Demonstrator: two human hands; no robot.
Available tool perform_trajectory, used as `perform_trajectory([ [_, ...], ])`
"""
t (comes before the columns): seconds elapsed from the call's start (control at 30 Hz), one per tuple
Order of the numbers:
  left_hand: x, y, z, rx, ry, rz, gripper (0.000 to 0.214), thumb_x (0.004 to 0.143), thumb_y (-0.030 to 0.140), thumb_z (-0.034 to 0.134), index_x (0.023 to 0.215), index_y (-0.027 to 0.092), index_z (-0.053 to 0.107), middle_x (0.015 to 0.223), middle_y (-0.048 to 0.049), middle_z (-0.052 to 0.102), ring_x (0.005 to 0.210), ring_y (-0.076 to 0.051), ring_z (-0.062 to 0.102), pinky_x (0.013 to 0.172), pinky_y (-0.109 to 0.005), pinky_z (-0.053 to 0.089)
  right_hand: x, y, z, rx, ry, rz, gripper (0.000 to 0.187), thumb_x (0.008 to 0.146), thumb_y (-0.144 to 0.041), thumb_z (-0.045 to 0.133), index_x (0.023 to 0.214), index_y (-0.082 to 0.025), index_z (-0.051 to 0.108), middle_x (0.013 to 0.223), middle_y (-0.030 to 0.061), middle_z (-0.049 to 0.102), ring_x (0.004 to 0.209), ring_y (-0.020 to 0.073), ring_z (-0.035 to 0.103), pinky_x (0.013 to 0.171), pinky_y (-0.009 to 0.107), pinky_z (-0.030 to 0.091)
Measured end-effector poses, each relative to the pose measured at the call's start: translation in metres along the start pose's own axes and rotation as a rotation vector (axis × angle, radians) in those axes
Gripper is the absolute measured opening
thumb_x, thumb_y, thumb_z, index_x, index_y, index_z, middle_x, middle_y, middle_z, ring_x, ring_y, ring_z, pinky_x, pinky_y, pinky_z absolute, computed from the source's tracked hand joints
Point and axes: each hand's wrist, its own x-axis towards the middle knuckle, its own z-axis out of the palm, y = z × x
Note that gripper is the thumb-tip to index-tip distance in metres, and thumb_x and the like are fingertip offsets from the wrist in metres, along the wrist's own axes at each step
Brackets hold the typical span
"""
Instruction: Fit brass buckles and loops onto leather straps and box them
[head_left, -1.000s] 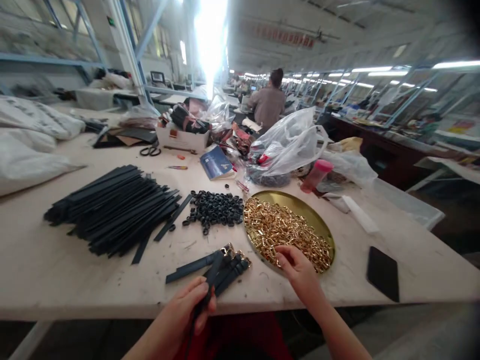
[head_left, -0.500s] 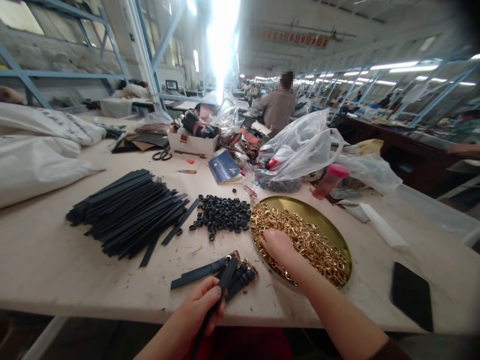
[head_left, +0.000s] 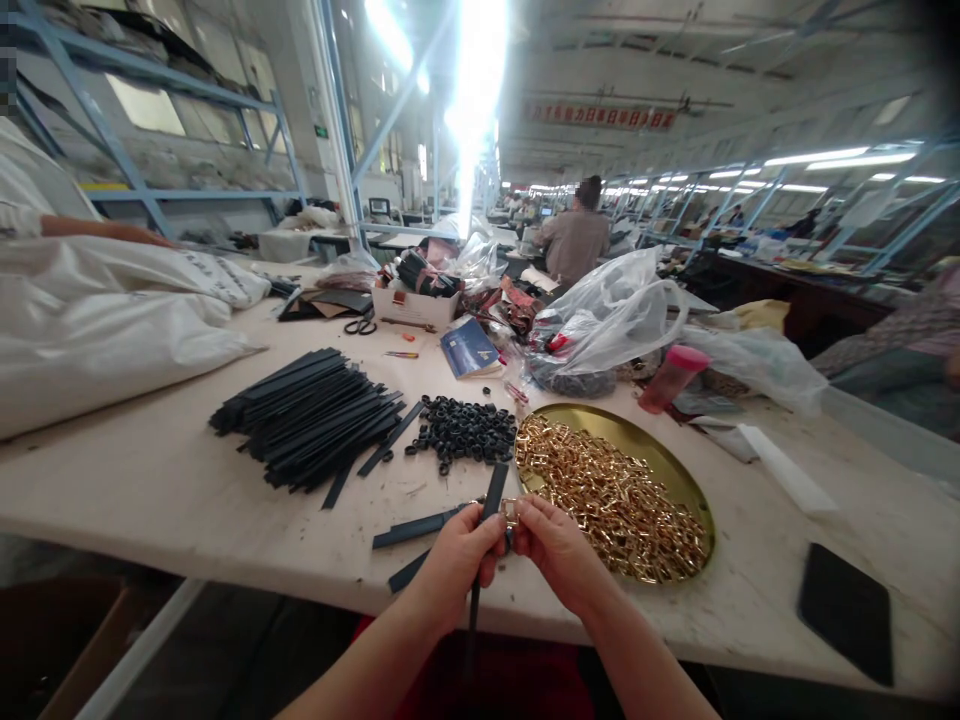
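Note:
Between thumb and fingers, my left hand (head_left: 466, 548) grips a black strap (head_left: 495, 488), one end pointing up and the rest hanging below. Close beside it, my right hand (head_left: 549, 540) pinches a small gold buckle (head_left: 511, 512) near the strap. Just behind my hands, on the table, lie a few black straps (head_left: 414, 528), partly hidden by my left hand. A round gold tray (head_left: 679, 470) to the right holds a heap of gold buckles (head_left: 611, 490). Left of the tray is a pile of small black loops (head_left: 466, 430), and further left a thick stack of black straps (head_left: 311, 415).
A black phone-like slab (head_left: 845, 612) lies at the right. Behind are a blue booklet (head_left: 471, 350), a pink-lidded bottle (head_left: 673, 380), a clear plastic bag (head_left: 607, 320), scissors (head_left: 360, 326) and a white box (head_left: 412, 308). White sacks (head_left: 112, 330) cover the left, near another person's arm (head_left: 105, 229).
My right hand has left the buckle tray and come to my left hand, now with a gold buckle in its fingers. My left hand has lifted the strap slightly. The view has shifted left.

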Motion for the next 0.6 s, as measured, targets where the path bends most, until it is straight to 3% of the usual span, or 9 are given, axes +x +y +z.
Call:
perform_trajectory([
  [0.13, -0.010, 0.007, -0.007, 0.043, 0.016, -0.045, 0.026, 0.071, 0.038, 0.056, 0.065, 0.016, 0.042, 0.051, 0.0074, 0.041, 0.035, -0.002, 0.029, 0.034, -0.017, 0.019, -0.008, 0.002, 0.002, -0.013, -0.077, 0.051, 0.019, 0.067, -0.031, 0.070, 0.075, -0.016, 0.061, 0.066, -0.0024, 0.055, 0.055, 0.0066, 0.045, 0.056, 0.020, 0.037],
  [0.37, -0.015, 0.008, -0.007, 0.037, -0.018, -0.072, 0.017, 0.071, 0.030, 0.051, 0.066, 0.016, 0.044, 0.052, 0.0062, 0.043, 0.034, -0.003, 0.031, 0.034, -0.016, 0.019, -0.017, 0.004, 0.006, -0.079, -0.132, 0.067, 0.020, 0.068, -0.033, 0.070, 0.069, -0.016, 0.059, 0.061, -0.0032, 0.050, 0.053, 0.0066, 0.040, 0.053, 0.021, 0.032],
  [0.5, -0.015, 0.006, -0.006, -0.004, -0.054, -0.140, 0.020, 0.071, 0.035, 0.051, 0.068, 0.016, 0.045, 0.053, 0.0060, 0.043, 0.035, -0.003, 0.031, 0.034, -0.017, 0.019, -0.020, 0.008, 0.007, -0.176, -0.133, 0.014, 0.023, 0.072, -0.036, 0.065, 0.073, -0.016, 0.057, 0.064, -0.0021, 0.052, 0.056, 0.0070, 0.041, 0.055, 0.022, 0.033],
  [0.6, -0.014, 0.005, -0.006, 0.092, -0.001, -0.084, 0.022, 0.074, 0.037, 0.049, 0.069, 0.017, 0.043, 0.052, 0.0070, 0.041, 0.036, -0.004, 0.030, 0.036, -0.017, 0.020, -0.019, 0.011, 0.009, -0.262, -0.074, -0.042, 0.029, 0.068, -0.041, 0.067, 0.077, -0.017, 0.053, 0.063, -0.0034, 0.051, 0.055, 0.0078, 0.042, 0.053, 0.022, 0.034],
])
